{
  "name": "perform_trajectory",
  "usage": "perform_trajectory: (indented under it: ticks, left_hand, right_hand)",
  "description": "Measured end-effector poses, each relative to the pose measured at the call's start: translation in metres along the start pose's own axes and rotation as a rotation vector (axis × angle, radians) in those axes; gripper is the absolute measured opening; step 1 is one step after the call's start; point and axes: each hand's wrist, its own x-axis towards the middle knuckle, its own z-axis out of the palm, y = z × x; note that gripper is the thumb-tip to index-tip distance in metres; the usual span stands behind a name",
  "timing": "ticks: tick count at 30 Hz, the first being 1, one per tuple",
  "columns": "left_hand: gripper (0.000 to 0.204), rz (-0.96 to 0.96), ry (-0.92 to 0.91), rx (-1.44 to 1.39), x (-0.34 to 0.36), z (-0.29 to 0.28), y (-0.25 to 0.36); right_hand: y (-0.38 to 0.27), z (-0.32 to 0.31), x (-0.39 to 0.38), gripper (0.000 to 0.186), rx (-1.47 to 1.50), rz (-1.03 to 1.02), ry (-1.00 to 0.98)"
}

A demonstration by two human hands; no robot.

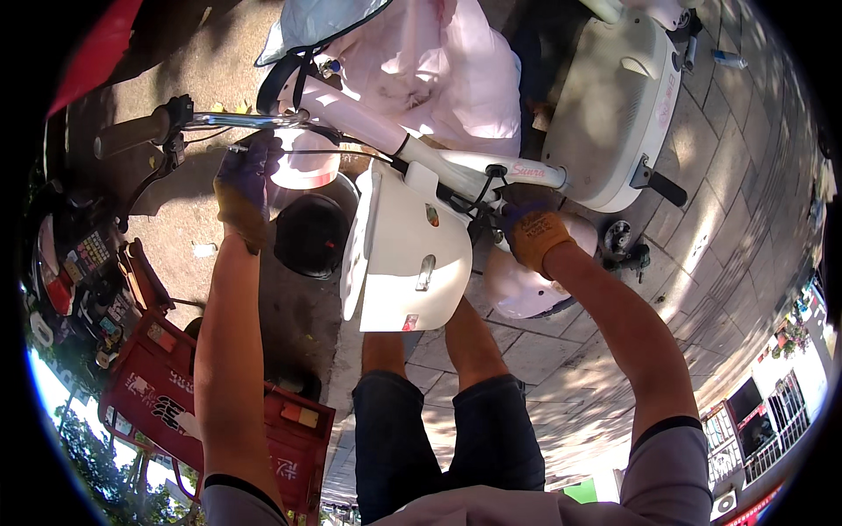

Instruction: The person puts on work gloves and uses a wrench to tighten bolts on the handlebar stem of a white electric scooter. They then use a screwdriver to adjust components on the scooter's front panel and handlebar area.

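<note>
My left hand (pixel 244 188), in an orange and purple work glove, is closed around a thin black cable (pixel 338 153) below the chrome handlebar (pixel 237 120). A short silver end sticks out beside its fingers. The handlebar has a brown grip (pixel 132 136) and a dark brake lever (pixel 147 188). To the right, my gloved right hand (pixel 537 237) is closed next to a cluster of black cables (pixel 478 206); shadow hides what its fingertips hold. Between my hands is a white plastic cover (pixel 417 254) with small oval reflectors, beside the white frame tube (pixel 500 168) of an electric bike.
Pale pink padded fabric (pixel 456 74) lies beyond the frame. A white seat-like body (pixel 605 110) with a black lever (pixel 662 186) stands far right. Below my right hand is a rounded pinkish part (pixel 517 285). A black round container (pixel 311 235) and red cart (pixel 153 390) are at left.
</note>
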Motion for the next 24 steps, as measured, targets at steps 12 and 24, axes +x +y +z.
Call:
perform_trajectory:
  ticks: [12,24]
  left_hand:
    - [0.027,-0.105,-0.054,0.035,-0.001,0.050,0.010]
    - [0.023,-0.429,-0.088,0.085,-0.072,0.085,-0.005]
  right_hand:
    - [0.062,-0.013,-0.038,0.031,-0.114,-0.016,-0.112]
    - [-0.082,0.026,-0.025,0.047,-0.270,0.076,-0.099]
